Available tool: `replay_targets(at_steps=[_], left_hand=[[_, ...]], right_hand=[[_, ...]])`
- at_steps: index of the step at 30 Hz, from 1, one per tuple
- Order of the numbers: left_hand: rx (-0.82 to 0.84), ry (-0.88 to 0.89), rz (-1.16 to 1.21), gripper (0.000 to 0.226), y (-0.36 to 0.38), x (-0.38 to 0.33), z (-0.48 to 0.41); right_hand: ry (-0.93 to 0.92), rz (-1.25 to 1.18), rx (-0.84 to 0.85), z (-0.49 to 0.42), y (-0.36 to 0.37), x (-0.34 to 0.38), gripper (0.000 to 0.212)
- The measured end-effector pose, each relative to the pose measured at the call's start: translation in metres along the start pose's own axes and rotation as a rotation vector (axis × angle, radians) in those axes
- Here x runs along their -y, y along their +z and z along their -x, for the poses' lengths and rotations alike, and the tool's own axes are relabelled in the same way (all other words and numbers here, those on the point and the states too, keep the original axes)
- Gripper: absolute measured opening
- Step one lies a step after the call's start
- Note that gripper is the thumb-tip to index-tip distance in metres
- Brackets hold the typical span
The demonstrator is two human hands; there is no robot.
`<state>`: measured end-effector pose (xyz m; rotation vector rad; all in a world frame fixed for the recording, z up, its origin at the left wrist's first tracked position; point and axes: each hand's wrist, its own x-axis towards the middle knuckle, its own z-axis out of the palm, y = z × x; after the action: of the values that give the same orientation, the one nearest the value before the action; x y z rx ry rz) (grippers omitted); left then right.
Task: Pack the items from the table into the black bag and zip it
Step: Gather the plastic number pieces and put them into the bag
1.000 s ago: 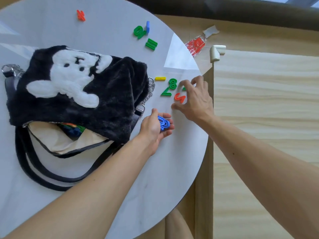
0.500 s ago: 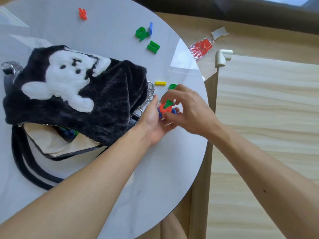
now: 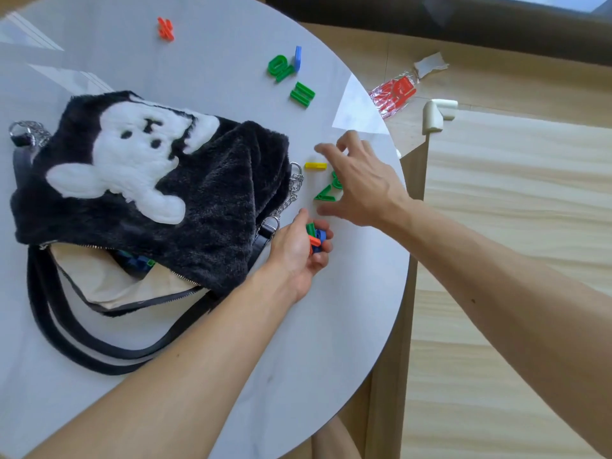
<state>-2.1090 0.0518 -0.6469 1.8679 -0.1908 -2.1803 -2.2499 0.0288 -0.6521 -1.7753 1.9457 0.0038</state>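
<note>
While left hand [image 3: 296, 251] curls fingers round three pieces [image 3: 316, 237], right hand [image 3: 361, 190] spreads fingers — empty.

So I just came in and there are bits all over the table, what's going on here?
A person is filling the black bag, which lies unzipped on the table with some plastic pieces already inside. The left hand holds a handful of numbers beside the bag. The right hand, fingers spread, reaches over the green numbers and yellow bar. A green equals sign and an orange piece lie farther off.
</note>
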Motion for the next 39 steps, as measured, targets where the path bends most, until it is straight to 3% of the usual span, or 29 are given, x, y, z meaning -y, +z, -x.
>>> replay_targets(at_steps=[3,10,13,16,19,22,25,27,30,35,37,39], left_hand=[[-0.007,-0.025,0.006,0.045,-0.004,0.001,0.002],[-0.008,-0.010,0.020,0.042,-0.009,-0.004,0.004],[-0.002,-0.004,0.037,0.043,-0.009,-0.008,0.005],[0.038,-0.021,0.089,0.044,-0.007,-0.012,0.007],[0.158,-0.051,0.170,0.047,-0.006,-0.020,0.009],[0.307,-0.038,0.221,0.050,-0.003,-0.030,0.014],[0.351,0.000,0.206,0.055,0.001,-0.037,0.018],[0.343,0.025,0.204,0.049,0.003,-0.044,0.023],[0.326,0.069,0.260,0.029,0.008,-0.060,0.030],[0.379,0.100,0.327,0.030,0.012,-0.098,0.041],[0.359,0.089,0.362,0.030,0.010,-0.113,0.043],[0.329,0.094,0.363,0.031,0.005,-0.124,0.042]], right_hand=[[-0.035,0.075,0.011,-0.007,0.010,0.002,0.073],[-0.111,-0.009,-0.027,-0.007,0.015,-0.003,0.028],[-0.089,-0.067,0.002,-0.005,0.012,-0.004,0.027],[-0.013,-0.274,-0.049,-0.001,-0.004,0.002,0.023],[-0.091,-0.452,0.010,0.011,-0.030,0.018,0.023],[-0.198,-0.374,0.157,0.028,-0.045,0.034,0.028],[-0.236,-0.248,0.192,0.036,-0.052,0.041,0.033],[-0.265,-0.237,0.157,0.037,-0.060,0.043,0.033],[-0.274,-0.460,-0.003,0.035,-0.074,0.045,0.034],[-0.146,-0.687,-0.368,-0.002,-0.087,0.052,0.027],[-0.014,-0.621,-0.468,-0.037,-0.087,0.049,0.030],[0.096,-0.442,-0.371,-0.078,-0.083,0.041,0.049]])
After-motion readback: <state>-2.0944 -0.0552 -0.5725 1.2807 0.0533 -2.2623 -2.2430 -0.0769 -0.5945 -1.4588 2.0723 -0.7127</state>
